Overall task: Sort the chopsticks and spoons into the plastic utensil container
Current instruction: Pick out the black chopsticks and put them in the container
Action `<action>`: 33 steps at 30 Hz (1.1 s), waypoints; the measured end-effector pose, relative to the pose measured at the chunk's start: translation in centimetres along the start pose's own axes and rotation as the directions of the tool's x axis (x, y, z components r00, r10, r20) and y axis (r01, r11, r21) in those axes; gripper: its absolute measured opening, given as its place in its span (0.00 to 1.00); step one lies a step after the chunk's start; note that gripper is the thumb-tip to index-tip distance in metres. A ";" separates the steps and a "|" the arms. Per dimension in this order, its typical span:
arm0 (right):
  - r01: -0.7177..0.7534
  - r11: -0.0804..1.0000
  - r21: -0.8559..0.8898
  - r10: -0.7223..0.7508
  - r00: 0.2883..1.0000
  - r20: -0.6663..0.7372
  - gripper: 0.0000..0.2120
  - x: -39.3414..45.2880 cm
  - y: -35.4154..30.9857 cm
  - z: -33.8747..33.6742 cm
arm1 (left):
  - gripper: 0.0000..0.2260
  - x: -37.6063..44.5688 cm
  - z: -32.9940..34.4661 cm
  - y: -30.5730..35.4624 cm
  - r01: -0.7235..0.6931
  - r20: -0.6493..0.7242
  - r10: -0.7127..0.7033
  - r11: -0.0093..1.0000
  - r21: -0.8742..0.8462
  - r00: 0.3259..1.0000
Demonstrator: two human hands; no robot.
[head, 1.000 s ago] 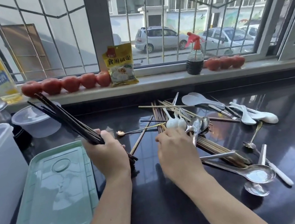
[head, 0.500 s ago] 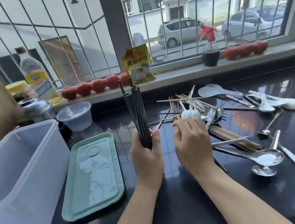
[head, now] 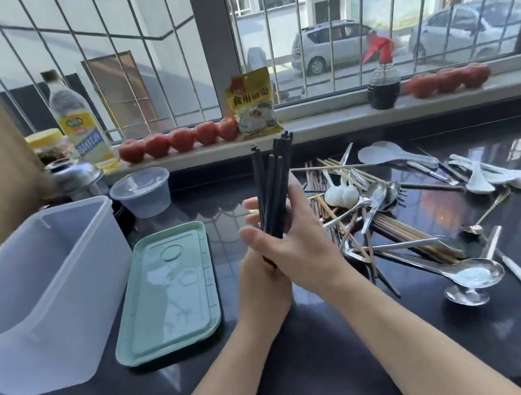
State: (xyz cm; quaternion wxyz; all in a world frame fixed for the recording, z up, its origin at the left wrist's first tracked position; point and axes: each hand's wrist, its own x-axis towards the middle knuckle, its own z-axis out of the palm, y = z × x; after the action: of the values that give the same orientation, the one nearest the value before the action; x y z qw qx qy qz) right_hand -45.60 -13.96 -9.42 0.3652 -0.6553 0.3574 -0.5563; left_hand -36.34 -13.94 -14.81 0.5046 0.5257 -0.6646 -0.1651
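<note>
Both my left hand [head: 260,281] and right hand [head: 299,246] grip the black chopsticks [head: 272,191] upright; the container [head: 72,300] sits left, nearer my left hand.

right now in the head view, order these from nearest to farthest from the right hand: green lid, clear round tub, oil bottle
1. green lid, left of the right hand on the counter
2. clear round tub, farther back on the left
3. oil bottle, far left by the window
</note>
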 end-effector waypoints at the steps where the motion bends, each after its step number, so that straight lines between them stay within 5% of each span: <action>1: 0.011 0.999 0.035 -0.010 0.999 -0.038 0.30 0.8 -1.1 0.3 | 0.12 -0.4 0.0 0.2 0.022 -0.018 -0.022 0.999 -0.029 1.000; 6: 0.056 0.998 -0.010 -0.056 0.996 -0.075 0.03 2.5 -4.0 1.5 | 0.08 -1.5 -0.5 0.8 0.118 -0.016 -0.124 0.970 -0.210 0.992; 11: -0.071 0.997 0.031 0.073 0.994 -0.082 0.09 1.3 -3.0 1.5 | 0.20 -2.6 -1.2 2.9 0.143 0.006 -0.150 0.931 -0.335 0.989; 15: -0.078 0.997 0.023 0.079 0.996 -0.034 0.12 1.6 -3.2 0.7 | 0.06 -2.0 -1.1 3.6 0.215 0.001 -0.225 0.934 -0.286 0.974; 19: -0.172 0.984 0.053 0.176 0.981 -0.076 0.19 1.0 -3.3 1.2 | 0.12 -1.9 -0.7 3.8 0.255 -0.020 -0.265 0.943 -0.216 0.964; 26: -0.298 0.942 0.154 0.327 0.919 -0.220 0.13 2.5 -5.8 1.8 | 0.15 -1.4 -3.9 6.0 0.205 0.204 -0.183 0.975 -0.089 0.962; 29: -0.314 0.807 0.501 0.404 0.912 -0.078 0.09 3.8 -8.9 4.3 | 0.02 -1.3 -10.4 6.5 0.162 0.261 -0.107 0.967 -0.199 0.959; 33: -0.423 0.645 0.637 0.407 0.895 0.182 0.06 5.9 -13.6 12.6 | 0.05 -1.3 -20.9 6.2 0.187 0.168 -0.175 0.980 -0.061 0.970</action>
State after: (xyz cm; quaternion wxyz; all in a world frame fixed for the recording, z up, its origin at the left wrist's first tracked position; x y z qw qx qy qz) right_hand -31.52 -11.57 3.86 0.6945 -0.3894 0.2729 -0.5400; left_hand -22.02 -3.89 -1.69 0.4514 0.5494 -0.6459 -0.2780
